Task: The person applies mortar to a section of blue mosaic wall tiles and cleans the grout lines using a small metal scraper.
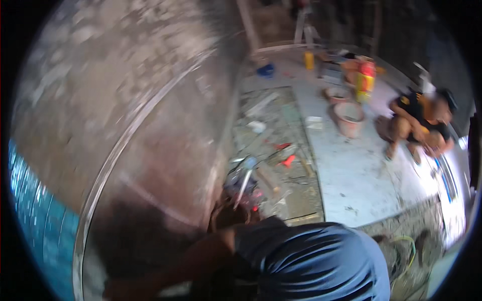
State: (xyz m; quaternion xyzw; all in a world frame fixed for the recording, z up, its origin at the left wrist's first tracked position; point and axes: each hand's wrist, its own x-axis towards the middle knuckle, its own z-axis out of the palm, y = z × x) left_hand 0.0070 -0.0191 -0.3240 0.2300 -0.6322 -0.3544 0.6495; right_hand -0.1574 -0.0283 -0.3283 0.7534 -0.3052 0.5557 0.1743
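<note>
Wide fisheye view, upright, from the left of two head-worn cameras. The lens faces forward and down, along a rough brown-grey plastered wall point(115, 65) and over a pale flat floor point(351, 180). A blue-grey cloth shirt point(326, 261) lies nearest, at the lower edge; a crouching person in dark clothing point(427, 115) is farther off, right.

Wall point(85, 95): unfinished, pale strip point(133, 128) running along it, narrow, long, curved in view. Right of strip: smoother reddish-brown band point(170, 140), blotchy, near end sunk in dark shadow, faint lighter streak point(150, 196) slanting across. Left of strip: coarser grey-brown surface, mottled with paler patches. Left of strip's near end: tiled part point(52, 226), blue, glossy, joints visible between tiles. Finer texture blurred.
</note>
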